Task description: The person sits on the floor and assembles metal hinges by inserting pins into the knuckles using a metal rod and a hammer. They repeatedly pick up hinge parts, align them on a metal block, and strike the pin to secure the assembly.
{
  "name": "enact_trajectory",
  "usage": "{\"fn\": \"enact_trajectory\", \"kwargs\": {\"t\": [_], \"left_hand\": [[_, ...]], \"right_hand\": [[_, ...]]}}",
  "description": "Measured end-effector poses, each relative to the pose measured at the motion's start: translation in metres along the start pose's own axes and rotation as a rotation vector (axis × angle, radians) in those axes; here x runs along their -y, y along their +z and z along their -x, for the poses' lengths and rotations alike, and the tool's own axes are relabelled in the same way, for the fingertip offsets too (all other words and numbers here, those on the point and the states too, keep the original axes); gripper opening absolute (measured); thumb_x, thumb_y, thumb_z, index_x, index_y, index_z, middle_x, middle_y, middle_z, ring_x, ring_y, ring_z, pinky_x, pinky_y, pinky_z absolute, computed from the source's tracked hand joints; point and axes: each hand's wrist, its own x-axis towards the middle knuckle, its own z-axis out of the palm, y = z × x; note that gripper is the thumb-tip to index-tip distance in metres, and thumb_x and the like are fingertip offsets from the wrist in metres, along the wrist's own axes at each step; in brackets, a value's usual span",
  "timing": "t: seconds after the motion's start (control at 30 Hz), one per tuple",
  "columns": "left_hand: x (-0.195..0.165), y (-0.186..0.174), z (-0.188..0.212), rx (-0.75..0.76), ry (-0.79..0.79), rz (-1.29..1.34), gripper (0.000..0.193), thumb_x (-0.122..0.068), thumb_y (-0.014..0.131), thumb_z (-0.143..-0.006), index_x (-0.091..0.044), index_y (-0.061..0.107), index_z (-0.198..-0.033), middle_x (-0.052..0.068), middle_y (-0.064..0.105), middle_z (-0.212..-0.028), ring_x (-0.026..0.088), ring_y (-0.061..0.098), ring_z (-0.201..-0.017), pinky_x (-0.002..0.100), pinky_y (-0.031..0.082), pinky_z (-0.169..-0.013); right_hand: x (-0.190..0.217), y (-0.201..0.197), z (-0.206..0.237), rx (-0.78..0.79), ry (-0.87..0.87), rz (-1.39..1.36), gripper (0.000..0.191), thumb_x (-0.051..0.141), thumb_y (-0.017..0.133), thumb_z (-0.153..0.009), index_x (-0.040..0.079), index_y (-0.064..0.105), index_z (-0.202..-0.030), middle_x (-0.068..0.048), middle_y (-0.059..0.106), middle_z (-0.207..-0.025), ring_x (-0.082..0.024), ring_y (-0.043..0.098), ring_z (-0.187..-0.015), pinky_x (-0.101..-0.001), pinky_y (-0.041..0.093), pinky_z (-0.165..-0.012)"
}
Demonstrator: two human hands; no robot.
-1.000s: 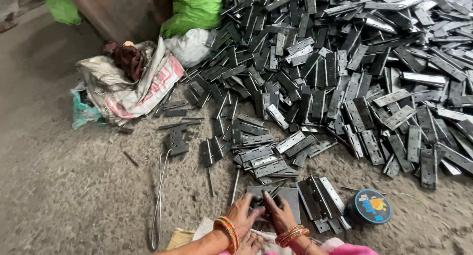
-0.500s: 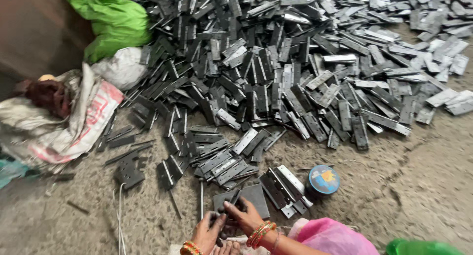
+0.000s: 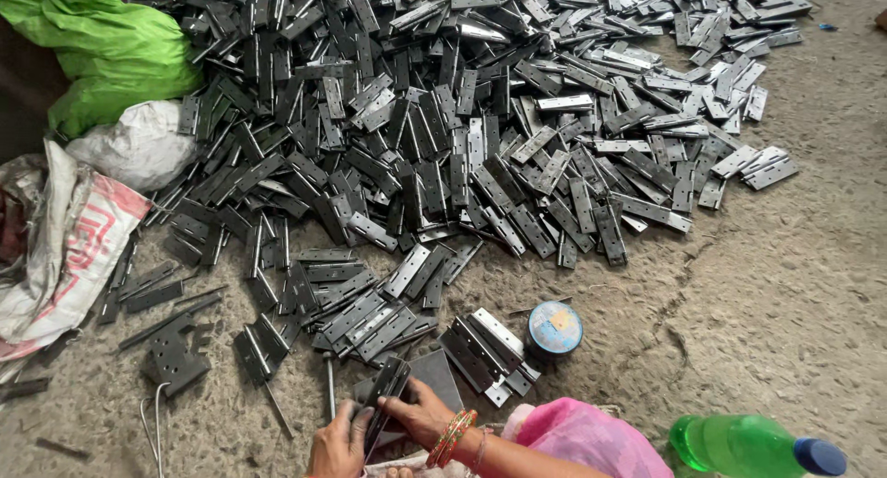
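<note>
While a vast heap of loose metal hinges (image 3: 480, 118) fills the upper half of the frame across a dusty concrete floor (image 3: 785, 284), a seated worker at the bottom edge handles one dark steel hinge (image 3: 383, 399) with both hands. The left hand (image 3: 337, 446) steadies the piece from below, its fingers curled around the lower end, while the right hand (image 3: 416, 413), orange bangles (image 3: 450, 438) at the wrist, pinches the same hinge from the side; the two hands meet on it. Held tilted, nearly upright, the hinge appears folded, grey and unpainted, its leaves narrow and long.

Judging by the scene, the work is far from finished. Only small, tidy bundles of hinges (image 3: 485, 353) lie lower centre, just above the hands, with another cluster (image 3: 370, 316) to their left, whereas the unsorted pile dwarfs them. A round blue-lidded tin (image 3: 554, 330) sits just right of the bundles. A green plastic bottle (image 3: 753, 446) with a blue cap lies at lower right beside pink fabric (image 3: 582, 436). Green (image 3: 102, 44) and white sacks (image 3: 139, 145) occupy the upper left, and thin steel rods (image 3: 328, 386) lie near the hands.
</note>
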Motion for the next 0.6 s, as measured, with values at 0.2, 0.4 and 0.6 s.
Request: {"fn": "enact_trajectory", "kwargs": {"t": [0.2, 0.4, 0.6], "left_hand": [[-0.049, -0.025, 0.008, 0.068, 0.121, -0.226, 0.035, -0.027, 0.060, -0.092, -0.017, 0.053, -0.125, 0.022, 0.073, -0.097, 0.046, 0.072, -0.084, 0.055, 0.057, -0.072], [-0.048, -0.025, 0.009, 0.106, 0.054, -0.264, 0.051, -0.010, 0.065, -0.082, -0.019, 0.053, -0.131, 0.017, 0.075, -0.101, 0.042, 0.074, -0.087, 0.051, 0.060, -0.079], [-0.013, -0.016, -0.023, 0.044, -0.022, -0.024, 0.050, -0.009, 0.066, -0.080, -0.016, 0.057, -0.129, 0.017, 0.075, -0.103, 0.039, 0.074, -0.088, 0.049, 0.060, -0.079]], "right_hand": [[-0.010, -0.010, -0.012, -0.017, -0.095, -0.031, 0.037, -0.001, 0.068, -0.090, -0.004, 0.067, -0.127, -0.012, 0.073, -0.110, -0.020, 0.071, -0.093, -0.0346, 0.060, -0.085], [0.023, 0.002, 0.005, 0.092, -0.165, 0.042, 0.036, 0.006, 0.068, -0.090, 0.002, 0.065, -0.126, -0.005, 0.075, -0.119, -0.013, 0.072, -0.105, -0.0298, 0.059, -0.096], [0.029, 0.020, 0.001, 0.142, -0.243, 0.399, 0.041, 0.013, 0.072, -0.095, 0.005, 0.066, -0.136, -0.007, 0.073, -0.116, -0.012, 0.065, -0.105, -0.0311, 0.054, -0.096]]}}
